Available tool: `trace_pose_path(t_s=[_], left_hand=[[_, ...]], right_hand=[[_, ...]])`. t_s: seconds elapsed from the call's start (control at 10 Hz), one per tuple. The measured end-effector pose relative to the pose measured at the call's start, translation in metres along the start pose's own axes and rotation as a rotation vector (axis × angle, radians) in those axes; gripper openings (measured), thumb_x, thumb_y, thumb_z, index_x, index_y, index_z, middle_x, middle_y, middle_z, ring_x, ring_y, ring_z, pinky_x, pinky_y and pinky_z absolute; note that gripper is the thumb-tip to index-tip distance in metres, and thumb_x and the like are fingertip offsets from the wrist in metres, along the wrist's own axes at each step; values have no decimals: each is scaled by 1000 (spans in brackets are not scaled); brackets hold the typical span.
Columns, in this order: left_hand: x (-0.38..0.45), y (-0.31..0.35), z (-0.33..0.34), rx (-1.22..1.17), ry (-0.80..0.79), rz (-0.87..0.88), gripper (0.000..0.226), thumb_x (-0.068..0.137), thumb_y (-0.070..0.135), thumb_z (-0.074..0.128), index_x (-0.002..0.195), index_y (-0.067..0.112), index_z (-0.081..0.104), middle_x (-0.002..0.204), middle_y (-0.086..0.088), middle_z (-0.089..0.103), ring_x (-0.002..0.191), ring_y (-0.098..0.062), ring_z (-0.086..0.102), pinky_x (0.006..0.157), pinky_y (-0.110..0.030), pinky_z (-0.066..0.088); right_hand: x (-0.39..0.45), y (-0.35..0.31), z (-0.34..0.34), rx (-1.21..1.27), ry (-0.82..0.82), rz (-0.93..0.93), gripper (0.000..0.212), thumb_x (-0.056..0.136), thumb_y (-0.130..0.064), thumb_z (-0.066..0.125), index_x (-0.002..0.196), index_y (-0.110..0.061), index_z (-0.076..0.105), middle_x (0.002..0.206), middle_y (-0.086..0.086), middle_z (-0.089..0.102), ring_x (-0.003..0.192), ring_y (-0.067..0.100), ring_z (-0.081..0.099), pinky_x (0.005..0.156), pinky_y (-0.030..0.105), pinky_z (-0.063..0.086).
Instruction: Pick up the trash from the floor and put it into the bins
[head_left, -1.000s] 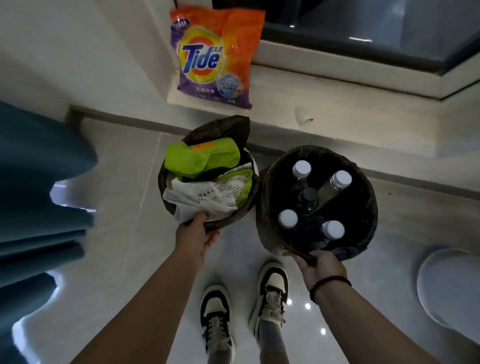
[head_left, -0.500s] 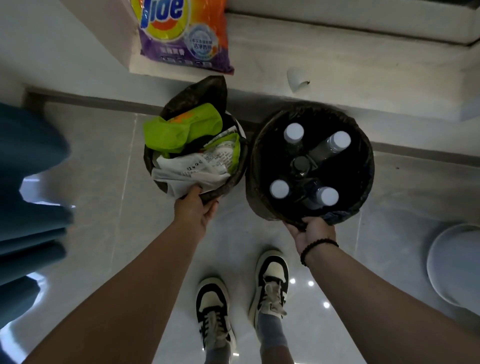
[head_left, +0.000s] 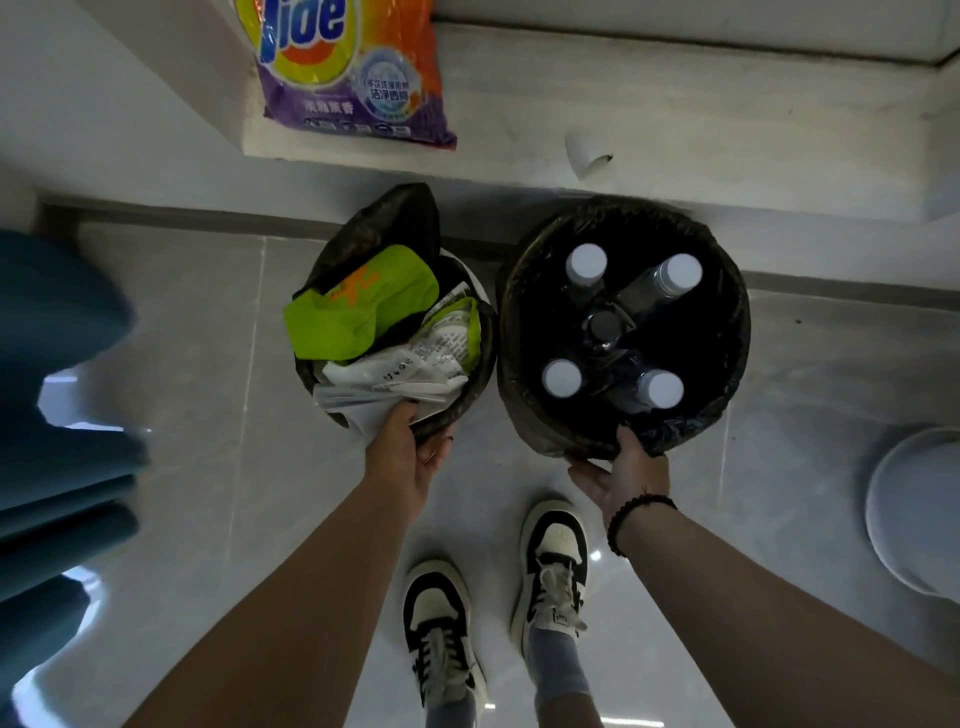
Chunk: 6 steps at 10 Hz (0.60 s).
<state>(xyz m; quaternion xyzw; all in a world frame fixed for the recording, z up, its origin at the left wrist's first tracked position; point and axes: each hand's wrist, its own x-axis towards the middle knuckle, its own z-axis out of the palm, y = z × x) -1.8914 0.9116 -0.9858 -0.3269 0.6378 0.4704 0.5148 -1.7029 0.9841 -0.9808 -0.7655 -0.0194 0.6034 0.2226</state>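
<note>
Two round bins lined with dark bags stand side by side on the grey floor. The left bin (head_left: 470, 410) is heaped with green snack wrappers (head_left: 358, 312) and white printed plastic (head_left: 395, 379). My left hand (head_left: 410, 452) grips its near rim, thumb inside on the white plastic. The right bin (head_left: 727, 353) holds several clear bottles with white caps (head_left: 586, 264). My right hand (head_left: 623, 475) grips that bin's near rim, thumb over the liner edge.
A Tide detergent bag (head_left: 353, 73) leans on the white ledge behind the bins, with a small white scrap (head_left: 584, 156) to its right. Blue curtain folds (head_left: 62, 415) hang at left. A pale round object (head_left: 919, 514) sits at right. My shoes (head_left: 550, 566) stand below.
Both hands have kept hold of the bin rims while the view tilted down and closer; the bins sit lower in frame and slightly nearer the ledge.
</note>
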Motion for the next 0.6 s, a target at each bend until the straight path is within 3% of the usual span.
trace_pose_path(t_s=[0.2,0.3,0.4,0.5,0.6], left_hand=[[-13,-11,-3,-26,-54,-26,42,94,33,51,124,5,57,111,-13,67,91,-20,68,67,-29,50],[-26,-17,-4,-32,-79,-29,40,94,39,51,126,15,49,122,-15,60,97,-26,66,80,-36,51],[-42,-20,-7,21,-102,-42,30,94,42,52,115,26,39,123,-13,58,104,-30,63,93,-43,47],[-48,-24,-11,112,-114,-67,27,94,43,50,114,26,43,125,-10,59,103,-28,64,90,-42,48],[-55,-25,-14,252,-106,-80,28,94,41,51,116,24,49,125,-7,59,99,-24,64,76,-34,49]], right_hand=[[-7,16,-18,-10,-33,-11,61,92,-41,54,144,-22,29,131,11,49,81,35,71,69,39,57],[-14,27,-24,-8,-15,10,65,91,-47,53,146,-26,25,133,10,47,82,35,71,74,42,57],[-25,39,-27,-34,55,26,60,95,-45,48,147,-24,26,133,12,46,90,38,68,84,47,54],[-36,44,-20,-71,57,55,42,100,-34,41,137,-14,36,127,16,50,97,39,63,88,48,51],[-51,38,-5,-129,17,39,20,101,-23,40,115,-10,44,111,17,57,85,35,62,76,45,50]])
